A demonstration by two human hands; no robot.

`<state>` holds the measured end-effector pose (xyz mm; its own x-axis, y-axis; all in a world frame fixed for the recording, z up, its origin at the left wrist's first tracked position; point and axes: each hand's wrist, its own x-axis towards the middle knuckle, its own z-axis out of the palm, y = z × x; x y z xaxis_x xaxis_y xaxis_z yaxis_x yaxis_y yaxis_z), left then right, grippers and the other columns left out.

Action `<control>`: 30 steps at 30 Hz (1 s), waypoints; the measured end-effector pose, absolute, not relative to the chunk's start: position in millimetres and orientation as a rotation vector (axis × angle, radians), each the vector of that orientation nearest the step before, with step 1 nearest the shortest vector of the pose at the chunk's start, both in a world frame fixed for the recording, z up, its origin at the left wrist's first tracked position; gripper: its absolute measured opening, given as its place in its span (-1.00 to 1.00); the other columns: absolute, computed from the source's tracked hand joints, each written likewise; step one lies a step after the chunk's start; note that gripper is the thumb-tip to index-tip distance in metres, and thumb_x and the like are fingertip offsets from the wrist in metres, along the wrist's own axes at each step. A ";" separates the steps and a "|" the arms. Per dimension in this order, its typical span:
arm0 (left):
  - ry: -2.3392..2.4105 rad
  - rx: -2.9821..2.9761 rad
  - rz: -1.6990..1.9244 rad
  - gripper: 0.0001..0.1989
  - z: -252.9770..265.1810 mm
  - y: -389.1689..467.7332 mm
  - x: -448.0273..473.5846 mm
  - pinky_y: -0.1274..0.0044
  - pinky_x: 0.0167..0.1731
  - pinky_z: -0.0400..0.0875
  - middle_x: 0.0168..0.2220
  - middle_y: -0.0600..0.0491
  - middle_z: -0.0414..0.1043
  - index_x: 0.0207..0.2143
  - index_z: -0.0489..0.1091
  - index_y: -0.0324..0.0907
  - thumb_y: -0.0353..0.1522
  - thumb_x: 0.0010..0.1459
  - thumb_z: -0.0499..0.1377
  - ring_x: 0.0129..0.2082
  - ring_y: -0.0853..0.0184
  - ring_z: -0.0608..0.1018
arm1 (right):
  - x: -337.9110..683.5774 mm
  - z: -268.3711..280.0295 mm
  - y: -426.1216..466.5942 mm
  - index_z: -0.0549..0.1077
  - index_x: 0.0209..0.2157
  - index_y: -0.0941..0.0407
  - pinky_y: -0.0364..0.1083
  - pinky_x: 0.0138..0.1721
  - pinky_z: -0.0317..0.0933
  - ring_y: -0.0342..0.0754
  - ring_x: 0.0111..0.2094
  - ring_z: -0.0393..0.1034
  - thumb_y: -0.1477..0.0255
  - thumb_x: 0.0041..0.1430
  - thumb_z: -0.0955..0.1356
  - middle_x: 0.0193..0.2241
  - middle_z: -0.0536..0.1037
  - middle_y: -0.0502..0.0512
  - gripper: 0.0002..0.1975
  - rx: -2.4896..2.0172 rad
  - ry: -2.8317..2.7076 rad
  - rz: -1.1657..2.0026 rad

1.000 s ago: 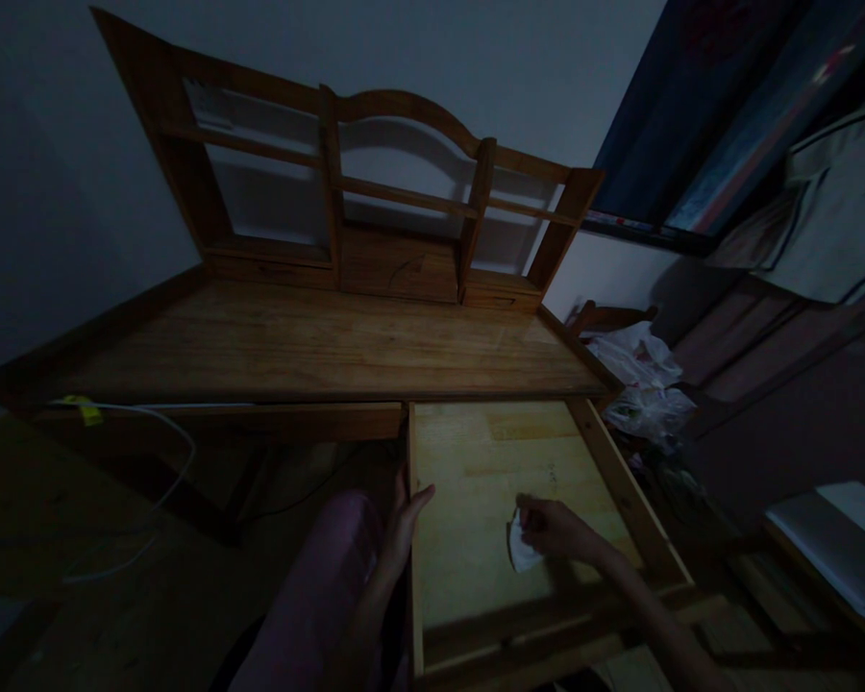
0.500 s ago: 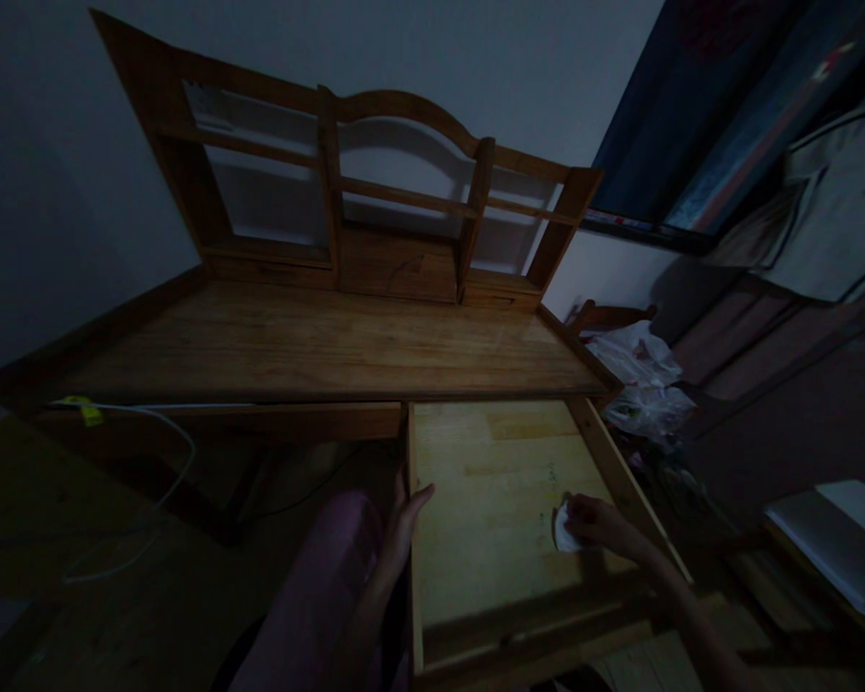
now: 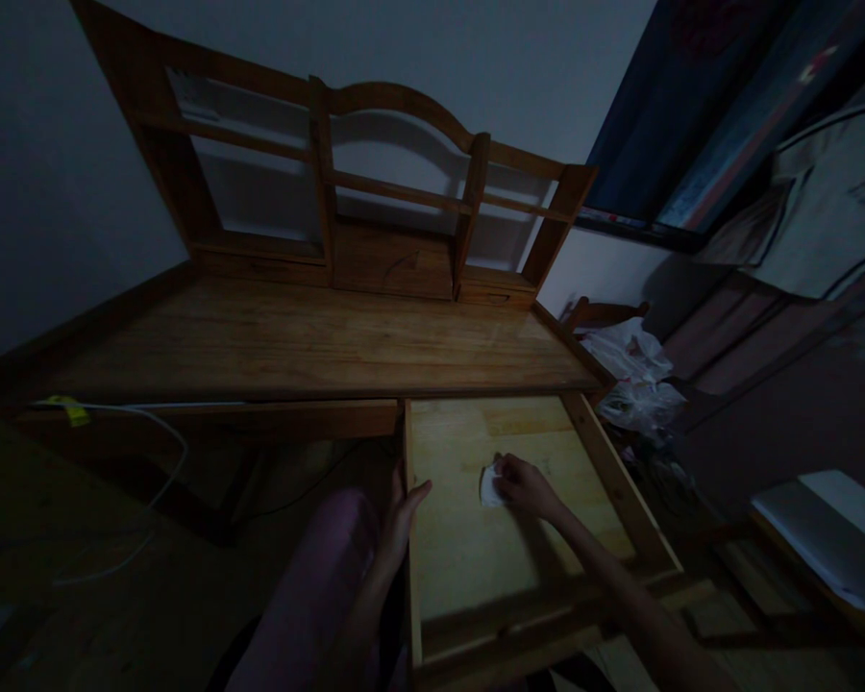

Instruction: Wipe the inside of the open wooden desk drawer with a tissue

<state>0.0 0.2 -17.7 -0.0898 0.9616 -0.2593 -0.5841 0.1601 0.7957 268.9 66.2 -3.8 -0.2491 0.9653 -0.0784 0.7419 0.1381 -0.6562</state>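
My right grip [image 3: 525, 486] pinches a small white sheet [image 3: 488, 489], paper or cloth; likely light, limp, best held bunched. Left grip [image 3: 399, 519] clasps rectangular pale-wood drawer [image 3: 461, 567] by its side.

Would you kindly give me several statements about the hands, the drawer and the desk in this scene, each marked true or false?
1. The right hand has a small white cloth or paper in its grip. True.
2. The left hand is at the drawer's right side wall. False: it is at the left side wall, with the thumb reaching over it.
3. The drawer is pulled out from the desk. True.
4. The white cable hangs at the desk's right end. False: it hangs at the left, near a yellow tag.
5. Plastic bags are beyond the desk's right end. True.
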 end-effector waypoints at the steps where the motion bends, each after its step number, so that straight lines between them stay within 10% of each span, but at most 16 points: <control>1: 0.951 0.527 1.395 -0.25 -17.7 0.3 0.1 0.41 -0.04 0.44 0.11 -0.05 0.42 0.27 0.11 -0.01 -0.30 0.05 0.31 0.04 0.16 0.53 | 252.5 -5.4 72.6 0.37 -0.25 0.11 -0.17 -0.38 0.18 -0.11 -0.41 0.38 0.37 0.07 0.31 -0.42 0.51 0.00 -0.81 -1.623 -2.066 0.831; 19: 1.046 0.600 1.437 -0.27 -52.5 14.2 0.4 0.37 0.20 0.22 0.23 -0.07 0.31 0.22 0.18 -0.09 -0.26 0.00 0.33 0.21 0.14 0.38 | 126.5 -4.7 39.6 0.38 -0.09 0.11 -0.17 -0.26 0.18 -0.06 -0.27 0.46 0.51 0.15 0.26 -0.25 0.57 0.10 -0.73 -1.251 -2.476 0.727; 30: 1.021 0.613 1.451 -0.26 -24.9 3.8 2.3 0.38 -0.03 0.41 -0.04 -0.05 0.53 0.22 0.21 -0.11 -0.24 -0.02 0.34 -0.05 0.14 0.57 | 137.7 -3.2 10.5 0.41 -0.25 0.12 -0.18 -0.34 0.12 -0.10 -0.38 0.37 0.51 0.01 0.35 -0.39 0.52 0.03 -0.80 -1.160 -2.626 0.772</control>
<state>2.3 3.8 -24.9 -0.1629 0.9681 -0.1903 -0.5058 0.0836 0.8586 137.7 10.5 -3.2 -0.6835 0.7280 -0.0526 0.6405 0.5637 -0.5215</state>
